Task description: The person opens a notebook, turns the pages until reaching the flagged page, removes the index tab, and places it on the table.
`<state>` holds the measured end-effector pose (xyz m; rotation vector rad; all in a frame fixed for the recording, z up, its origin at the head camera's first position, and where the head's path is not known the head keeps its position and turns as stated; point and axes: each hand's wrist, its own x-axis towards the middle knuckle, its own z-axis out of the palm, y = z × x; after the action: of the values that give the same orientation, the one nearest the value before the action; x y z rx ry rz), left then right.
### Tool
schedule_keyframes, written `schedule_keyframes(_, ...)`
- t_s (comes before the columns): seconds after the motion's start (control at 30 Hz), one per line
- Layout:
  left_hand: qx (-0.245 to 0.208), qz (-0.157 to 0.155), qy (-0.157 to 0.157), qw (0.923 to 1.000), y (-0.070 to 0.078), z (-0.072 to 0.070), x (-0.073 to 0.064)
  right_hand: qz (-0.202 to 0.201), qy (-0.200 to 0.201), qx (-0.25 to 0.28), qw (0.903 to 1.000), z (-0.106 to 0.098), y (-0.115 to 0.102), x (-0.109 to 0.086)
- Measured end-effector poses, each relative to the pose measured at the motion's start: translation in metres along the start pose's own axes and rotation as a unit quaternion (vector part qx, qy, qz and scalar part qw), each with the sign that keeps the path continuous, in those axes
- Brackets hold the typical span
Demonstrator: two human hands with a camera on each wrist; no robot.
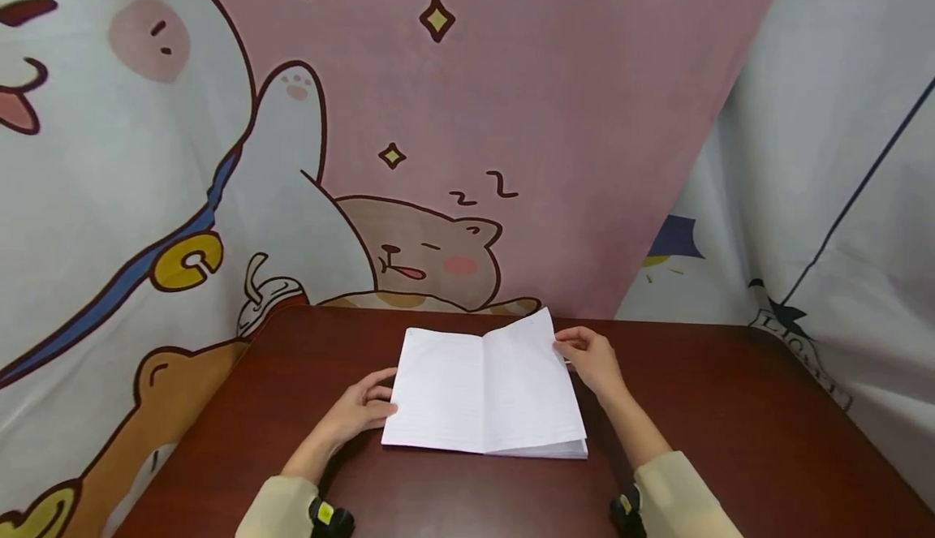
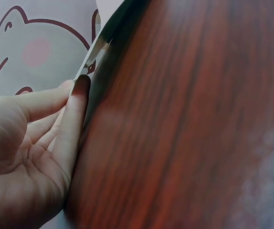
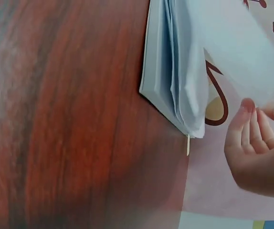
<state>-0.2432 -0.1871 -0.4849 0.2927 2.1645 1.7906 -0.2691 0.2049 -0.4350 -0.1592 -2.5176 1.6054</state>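
Observation:
An open notebook point(image 1: 441, 392) with faintly lined white pages lies on the table. At its left edge my left hand point(image 1: 358, 408) grips the cover and pages between thumb and fingers; the left wrist view shows this hand point(image 2: 36, 143) at the notebook's thin edge point(image 2: 96, 50). My right hand point(image 1: 595, 359) pinches the outer edge of a right-hand page point(image 1: 529, 384), whose upper corner is lifted. Seen from the right wrist, the raised page point(image 3: 237, 47) stands apart from the page stack point(image 3: 168, 71), with thumb and fingertips of the hand point(image 3: 261, 152) meeting at its edge.
The dark red-brown wooden table point(image 1: 694, 408) extends around the notebook. Behind it hangs a pink and white cartoon-print cloth point(image 1: 555, 157), with a white part at the right. A thin pale strip point(image 3: 188, 145) sticks out from the notebook's corner.

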Motion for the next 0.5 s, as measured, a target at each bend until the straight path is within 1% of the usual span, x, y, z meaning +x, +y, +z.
schedule_keyframes(0.1,0.003,0.001,-0.005,1.0,-0.001,0.001,0.0,0.016,-0.039,0.065,0.997,0.0,0.0,-0.005)
schedule_keyframes(0.23,0.005,0.002,0.0,1.0,-0.001,0.001,0.001,0.022,-0.083,0.134,0.9872,-0.001,-0.004,-0.008)
schedule_keyframes(0.33,0.007,-0.002,0.007,1.0,-0.001,-0.001,0.0,0.017,-0.105,0.148,0.9832,0.001,-0.007,-0.008)
schedule_keyframes(0.43,0.006,-0.004,0.008,0.9999,-0.001,-0.002,-0.001,0.011,-0.111,0.157,0.9812,0.003,-0.011,-0.009)
schedule_keyframes(0.5,0.003,-0.004,0.007,1.0,-0.001,-0.002,-0.001,0.008,-0.115,0.152,0.9817,0.004,-0.014,-0.01)
